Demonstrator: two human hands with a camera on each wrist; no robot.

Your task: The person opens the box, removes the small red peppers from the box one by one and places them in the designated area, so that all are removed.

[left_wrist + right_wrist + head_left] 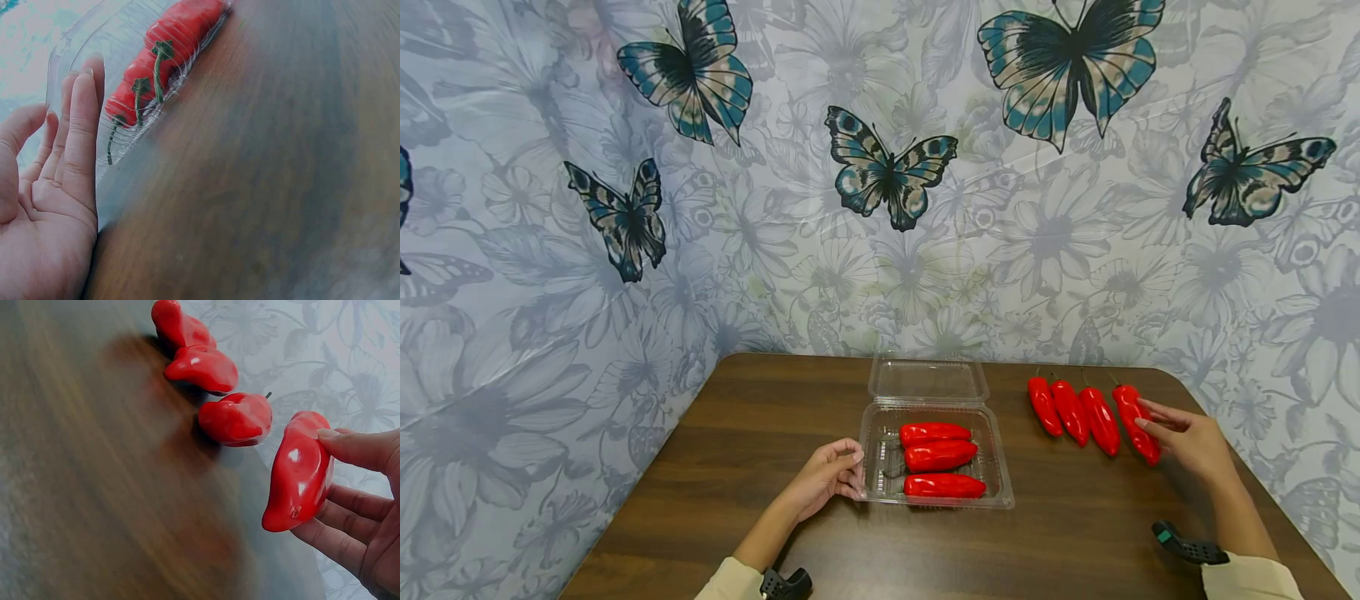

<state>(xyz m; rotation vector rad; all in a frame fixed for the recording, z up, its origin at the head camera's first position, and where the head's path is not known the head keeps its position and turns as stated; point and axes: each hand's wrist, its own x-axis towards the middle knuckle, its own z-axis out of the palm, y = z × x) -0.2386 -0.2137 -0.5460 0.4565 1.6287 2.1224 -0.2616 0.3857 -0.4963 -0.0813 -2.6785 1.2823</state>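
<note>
A clear plastic clamshell container sits on the table with its lid folded back. Three glossy red chili peppers lie side by side in it, green stems towards the left. My left hand is at the container's left side, pinching the rim between thumb and fingertips. On the right, my right hand grips a red chili pepper, thumb on one side and fingers on the other. Beside it lie three more red chili peppers in a slanting row, stems pointing to the back.
The brown wooden table ends at the back against a wall covering printed with flowers and butterflies. Dark bands are on both wrists.
</note>
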